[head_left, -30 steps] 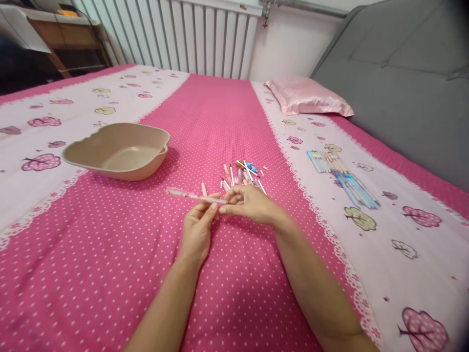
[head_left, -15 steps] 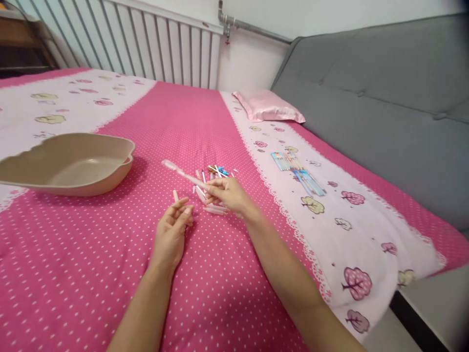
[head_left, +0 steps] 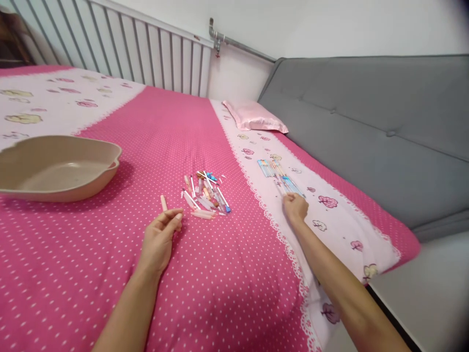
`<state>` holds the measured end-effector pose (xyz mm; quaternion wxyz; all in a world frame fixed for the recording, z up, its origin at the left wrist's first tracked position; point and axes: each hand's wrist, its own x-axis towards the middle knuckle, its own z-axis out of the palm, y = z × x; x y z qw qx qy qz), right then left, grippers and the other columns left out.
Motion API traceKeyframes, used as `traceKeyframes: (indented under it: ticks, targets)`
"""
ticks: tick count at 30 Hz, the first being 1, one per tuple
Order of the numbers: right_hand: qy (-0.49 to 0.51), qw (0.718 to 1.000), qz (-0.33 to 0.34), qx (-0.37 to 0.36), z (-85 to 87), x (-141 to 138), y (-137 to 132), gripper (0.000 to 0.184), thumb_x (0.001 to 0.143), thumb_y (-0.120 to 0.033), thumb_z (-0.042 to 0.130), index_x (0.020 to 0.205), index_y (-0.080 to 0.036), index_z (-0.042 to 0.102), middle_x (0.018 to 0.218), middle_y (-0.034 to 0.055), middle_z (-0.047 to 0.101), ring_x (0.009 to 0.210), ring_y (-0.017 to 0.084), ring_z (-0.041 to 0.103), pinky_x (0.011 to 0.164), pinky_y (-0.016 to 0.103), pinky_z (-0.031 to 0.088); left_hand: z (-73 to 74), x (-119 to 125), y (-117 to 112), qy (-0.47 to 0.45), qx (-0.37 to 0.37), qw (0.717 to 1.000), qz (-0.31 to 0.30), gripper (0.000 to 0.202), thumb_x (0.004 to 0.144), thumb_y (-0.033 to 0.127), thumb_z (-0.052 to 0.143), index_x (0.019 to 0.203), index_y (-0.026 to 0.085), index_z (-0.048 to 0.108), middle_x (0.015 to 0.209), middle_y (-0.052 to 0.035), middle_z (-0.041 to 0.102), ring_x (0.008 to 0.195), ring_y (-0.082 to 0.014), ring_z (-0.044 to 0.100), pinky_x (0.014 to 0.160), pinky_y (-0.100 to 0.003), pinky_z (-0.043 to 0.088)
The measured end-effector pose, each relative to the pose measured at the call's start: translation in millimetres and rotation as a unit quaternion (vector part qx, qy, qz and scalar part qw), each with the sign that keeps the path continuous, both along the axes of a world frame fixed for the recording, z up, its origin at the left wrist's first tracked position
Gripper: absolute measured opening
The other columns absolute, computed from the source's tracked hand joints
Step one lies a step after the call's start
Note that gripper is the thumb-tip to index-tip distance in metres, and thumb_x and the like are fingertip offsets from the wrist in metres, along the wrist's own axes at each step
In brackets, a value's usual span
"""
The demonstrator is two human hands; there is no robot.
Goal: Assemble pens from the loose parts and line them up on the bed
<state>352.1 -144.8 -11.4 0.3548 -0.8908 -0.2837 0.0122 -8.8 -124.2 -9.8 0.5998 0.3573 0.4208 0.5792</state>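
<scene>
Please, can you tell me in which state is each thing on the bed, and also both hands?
left hand, open, resting on the bed, holding nothing
right hand, fingers curled at the near end of the pen row; grip unclear
pen row, laid side by side
pile of pen parts, loose, scattered
pink cap, lying alone near the left hand
basin, upright, empty
pillow, lying flat

basin (head_left: 54, 193) left on bed (head_left: 220, 274) | loose pen parts (head_left: 205, 194) centre | pen row (head_left: 274, 171) right | pillow (head_left: 252, 117) behind
</scene>
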Motion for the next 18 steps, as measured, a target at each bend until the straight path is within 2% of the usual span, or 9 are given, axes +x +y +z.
traceKeyframes:
  ticks: [3, 8, 15, 18]
  targets:
    - [-0.051, 0.996, -0.050, -0.044, -7.7, 15.9, -2.3, 0.035, 0.080, -0.027, 0.051, 0.108, -0.013, 0.068, 0.100, 0.0182, 0.068, 0.099, 0.030, 0.061, 0.084, 0.039, 0.044, 2.1, 0.2, -0.5, 0.002, -0.005, 1.000, -0.001, 0.035, 0.049, 0.029, 0.083, 0.078, 0.014, 0.070, 0.064, 0.0014, 0.059, 0.056, -0.0073, 0.049, 0.053, -0.018, 0.041]
    - [-0.100, 0.989, -0.060, -0.088, -21.8, 22.0, 5.5, 0.031, 0.080, -0.030, 0.055, 0.105, -0.018, 0.070, 0.094, 0.0147, 0.069, 0.091, 0.026, 0.063, 0.079, 0.036, 0.045, 2.6, -0.7, -0.6, 0.000, -0.010, 1.000, -0.007, 0.037, 0.049, 0.029, 0.084, 0.078, 0.013, 0.070, 0.065, 0.0010, 0.061, 0.056, -0.0066, 0.049, 0.054, -0.017, 0.041]
    - [-0.154, 0.983, -0.060, -0.084, -29.4, 28.5, 12.9, 0.027, 0.082, -0.032, 0.053, 0.101, -0.019, 0.068, 0.110, 0.0121, 0.062, 0.091, 0.025, 0.062, 0.074, 0.034, 0.043, 1.9, -0.5, -1.0, 0.010, -0.007, 1.000, -0.007, 0.037, 0.048, 0.032, 0.085, 0.077, 0.015, 0.071, 0.064, 0.0008, 0.061, 0.056, -0.0072, 0.049, 0.053, -0.018, 0.041]
    - [-0.163, 0.982, -0.060, -0.080, -31.1, 31.7, 14.8, 0.027, 0.082, -0.033, 0.054, 0.101, -0.018, 0.066, 0.109, 0.0110, 0.061, 0.090, 0.025, 0.062, 0.072, 0.034, 0.042, 3.9, 0.2, -2.2, 0.009, -0.013, 1.000, -0.008, 0.037, 0.047, 0.032, 0.085, 0.077, 0.014, 0.071, 0.063, 0.0010, 0.061, 0.055, -0.0067, 0.050, 0.054, -0.017, 0.041]
